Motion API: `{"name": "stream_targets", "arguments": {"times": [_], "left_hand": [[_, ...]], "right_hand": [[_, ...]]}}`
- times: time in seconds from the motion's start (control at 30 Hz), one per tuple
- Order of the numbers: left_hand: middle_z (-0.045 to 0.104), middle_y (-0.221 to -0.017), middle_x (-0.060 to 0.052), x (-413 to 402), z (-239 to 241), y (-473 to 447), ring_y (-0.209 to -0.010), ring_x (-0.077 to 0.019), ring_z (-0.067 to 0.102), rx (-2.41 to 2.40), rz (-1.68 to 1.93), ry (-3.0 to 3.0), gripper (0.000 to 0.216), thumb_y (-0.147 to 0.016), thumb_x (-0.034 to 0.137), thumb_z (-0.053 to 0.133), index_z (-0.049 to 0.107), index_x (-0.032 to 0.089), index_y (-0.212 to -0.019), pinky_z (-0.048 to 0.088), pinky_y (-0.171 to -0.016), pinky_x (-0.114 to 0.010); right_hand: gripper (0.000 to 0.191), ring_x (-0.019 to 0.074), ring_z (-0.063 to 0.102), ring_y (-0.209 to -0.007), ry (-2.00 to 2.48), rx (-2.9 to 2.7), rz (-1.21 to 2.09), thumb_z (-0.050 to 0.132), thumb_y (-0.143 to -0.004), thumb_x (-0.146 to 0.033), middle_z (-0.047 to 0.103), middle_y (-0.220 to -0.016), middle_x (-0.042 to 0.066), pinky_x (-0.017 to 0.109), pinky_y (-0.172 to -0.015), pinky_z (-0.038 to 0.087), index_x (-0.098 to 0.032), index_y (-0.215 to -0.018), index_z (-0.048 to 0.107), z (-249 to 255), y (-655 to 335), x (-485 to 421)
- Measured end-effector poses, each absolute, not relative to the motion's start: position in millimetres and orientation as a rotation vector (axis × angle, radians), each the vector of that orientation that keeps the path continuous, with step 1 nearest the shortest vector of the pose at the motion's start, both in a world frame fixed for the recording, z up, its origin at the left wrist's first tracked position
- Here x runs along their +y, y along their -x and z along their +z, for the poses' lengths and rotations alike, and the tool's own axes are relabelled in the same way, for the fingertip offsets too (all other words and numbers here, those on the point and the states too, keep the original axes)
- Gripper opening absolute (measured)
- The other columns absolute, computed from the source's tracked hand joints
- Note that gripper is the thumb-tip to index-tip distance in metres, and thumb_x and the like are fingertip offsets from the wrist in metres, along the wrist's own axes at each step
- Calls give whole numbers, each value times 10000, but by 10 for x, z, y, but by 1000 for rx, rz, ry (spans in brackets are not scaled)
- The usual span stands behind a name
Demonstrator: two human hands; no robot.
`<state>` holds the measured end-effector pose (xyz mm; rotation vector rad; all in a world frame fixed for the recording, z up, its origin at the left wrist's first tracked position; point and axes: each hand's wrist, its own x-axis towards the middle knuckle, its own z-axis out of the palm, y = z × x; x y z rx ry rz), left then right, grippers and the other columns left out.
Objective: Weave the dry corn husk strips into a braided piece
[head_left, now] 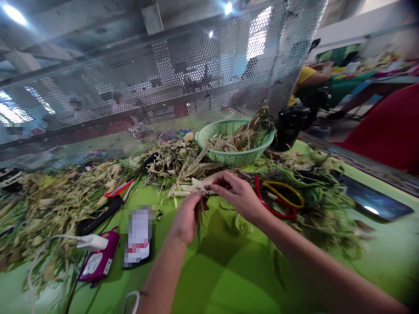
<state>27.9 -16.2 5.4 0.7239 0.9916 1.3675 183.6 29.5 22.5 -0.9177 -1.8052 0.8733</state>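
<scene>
Holding pale dry strips (198,185) in narrow pinch of left hand (188,216), with lower ends dangling below fingers. Pinching same strips between thumb and forefinger of right hand (240,192), above middle of green bench (190,283). Set toward far edge: light-green basket (235,159) with dry leaves inside. Beside right hand: red-and-yellow-handled scissors (258,188). Near right edge: dark phone (373,196). Toward front left corner: purple device (100,258) with white plug (93,242) on top.

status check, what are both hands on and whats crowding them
Left hand and right hand close together, pinching pale dry leaf strips. Green basket just beyond. Red-and-yellow-handled tool close by right wrist.
</scene>
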Motion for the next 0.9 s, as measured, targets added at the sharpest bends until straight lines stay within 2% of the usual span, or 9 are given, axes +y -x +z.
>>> {"name": "stream_targets", "arguments": {"times": [0.2,0.33,0.5,0.7,0.9], "left_hand": [[659,-759,-7,-156,114,-271,-627,-80,553,894,1354,-609,244,-657,280,759,692,137,-844,434,-612,-198],[644,-703,1,-175,157,-295,-606,-75,549,897,1338,-583,275,-629,276,777,693,132,-848,441,-600,-190],[611,-670,13,-178,154,-283,-530,-41,476,964,1371,-589,305,-611,296,790,683,112,-829,348,-489,-159],[582,-642,17,-176,124,-276,-523,-43,454,930,1366,-596,298,-601,285,807,674,112,-805,344,-514,-177],[533,-597,29,-164,79,-264,-498,-42,418,959,1341,-637,322,-618,344,805,655,113,-784,327,-494,-181]], "right_hand": [[296,158,567,-780,882,-1806,1150,583,-837,-464,629,-799,14,270,-721,423,-172,-795,615,131,-1817,367],[283,140,531,-724,852,-1727,1263,621,-802,-437,584,-735,-1,264,-700,401,-160,-749,605,120,-1805,400],[281,128,465,-664,879,-1707,1199,612,-792,-430,510,-671,-21,258,-654,365,-170,-694,567,150,-1805,378],[254,134,455,-662,884,-1683,1118,589,-804,-395,493,-663,-19,261,-634,365,-175,-684,547,148,-1794,352],[211,140,466,-660,899,-1678,992,584,-821,-362,503,-678,-14,263,-617,373,-188,-707,547,138,-1802,360]]}}
